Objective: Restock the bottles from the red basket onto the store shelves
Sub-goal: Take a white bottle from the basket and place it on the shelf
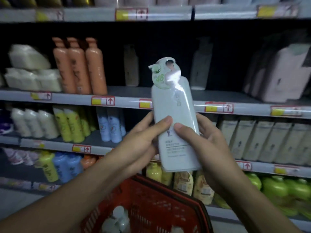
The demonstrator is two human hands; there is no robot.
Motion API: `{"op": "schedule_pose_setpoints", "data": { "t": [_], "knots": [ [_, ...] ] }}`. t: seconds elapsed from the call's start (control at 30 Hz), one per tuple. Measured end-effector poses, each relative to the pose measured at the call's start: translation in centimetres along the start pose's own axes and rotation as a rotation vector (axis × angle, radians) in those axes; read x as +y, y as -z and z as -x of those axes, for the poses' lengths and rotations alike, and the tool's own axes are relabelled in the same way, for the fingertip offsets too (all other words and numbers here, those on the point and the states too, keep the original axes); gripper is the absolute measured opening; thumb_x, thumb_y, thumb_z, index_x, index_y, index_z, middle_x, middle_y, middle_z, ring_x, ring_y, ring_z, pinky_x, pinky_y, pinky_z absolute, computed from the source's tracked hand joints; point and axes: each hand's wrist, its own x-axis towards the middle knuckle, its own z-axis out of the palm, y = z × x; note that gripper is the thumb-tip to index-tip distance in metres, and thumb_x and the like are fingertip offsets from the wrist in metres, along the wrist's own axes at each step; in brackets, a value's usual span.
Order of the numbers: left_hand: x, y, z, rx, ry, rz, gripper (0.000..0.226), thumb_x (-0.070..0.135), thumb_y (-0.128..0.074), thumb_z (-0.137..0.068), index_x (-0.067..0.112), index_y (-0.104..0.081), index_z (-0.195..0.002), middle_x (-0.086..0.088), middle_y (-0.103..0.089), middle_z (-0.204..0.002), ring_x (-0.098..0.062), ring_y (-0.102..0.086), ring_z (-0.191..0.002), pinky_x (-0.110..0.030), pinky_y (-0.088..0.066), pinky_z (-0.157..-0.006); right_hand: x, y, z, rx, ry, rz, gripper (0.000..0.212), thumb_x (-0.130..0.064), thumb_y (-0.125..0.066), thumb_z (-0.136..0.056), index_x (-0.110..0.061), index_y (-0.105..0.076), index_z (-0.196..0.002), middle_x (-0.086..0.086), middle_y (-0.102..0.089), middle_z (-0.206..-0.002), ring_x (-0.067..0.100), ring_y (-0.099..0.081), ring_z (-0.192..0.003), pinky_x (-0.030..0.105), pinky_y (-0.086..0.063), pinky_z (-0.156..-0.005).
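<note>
Fingers of left hand (pixel 143 137) & right hand (pixel 204 140) curl round the tall pale-green plastic pump bottle (pixel 175 118), thumbs on front, held above red mesh basket (pixel 151 204); glossy wrap + low grip = may slip.

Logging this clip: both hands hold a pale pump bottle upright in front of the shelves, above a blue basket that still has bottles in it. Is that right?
Not quite: the basket is red, not blue, as the head view shows. The rest stands: the left hand and right hand hold the pale pump bottle upright before the shelves, and bottles remain in the basket.
</note>
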Motion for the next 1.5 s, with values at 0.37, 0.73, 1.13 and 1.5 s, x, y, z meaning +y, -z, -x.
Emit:
{"op": "schedule_pose_setpoints", "data": {
  "t": [0.37,0.73,1.13,1.5],
  "knots": [
    [5.4,-3.2,1.7,0.006,-0.163,-0.06,0.052,0.017,-0.069,-0.084,0.016,-0.059,-0.135,-0.018,-0.07,-0.128,-0.042,-0.062,-0.124,-0.059,-0.045,-0.11,-7.4,0.8,1.3,-0.09,0.119,0.092,0.03,-0.016,-0.075,-0.091,-0.022,-0.073,-0.12,-0.001,-0.079,-0.111,0.018,-0.076,-0.101,0.041,-0.062,-0.091],
    [3.4,-4.4,-4.5,0.026,-0.267,-0.263,0.069,0.022,-0.078,-0.079,0.025,-0.053,-0.144,0.003,-0.075,-0.122,-0.013,-0.07,-0.114,-0.027,-0.058,-0.085,-6.2,4.3,-2.7,0.015,0.183,0.153,0.041,-0.009,-0.078,-0.087,-0.035,-0.069,-0.117,-0.013,-0.079,-0.108,0.01,-0.077,-0.096,0.029,-0.063,-0.076],
    [4.5,-6.1,-18.7,0.106,-0.568,-0.469,0.074,0.023,-0.083,-0.077,0.03,-0.049,-0.143,0.01,-0.068,-0.129,-0.008,-0.065,-0.121,-0.039,-0.055,-0.1,-6.4,8.6,-15.8,0.023,0.502,0.302,0.055,0.0,-0.073,-0.09,-0.039,-0.056,-0.123,-0.018,-0.069,-0.123,-0.005,-0.066,-0.115,0.016,-0.053,-0.093],
    [-0.4,-5.5,-30.3,0.054,-0.457,-0.571,0.084,0.008,-0.083,-0.081,0.017,-0.041,-0.153,0.005,-0.064,-0.134,-0.005,-0.063,-0.118,-0.03,-0.056,-0.1,0.3,13.4,-24.4,0.112,0.491,0.433,0.06,-0.008,-0.071,-0.095,-0.05,-0.048,-0.131,-0.035,-0.064,-0.123,-0.006,-0.062,-0.12,0.014,-0.052,-0.095]
  ]
}}
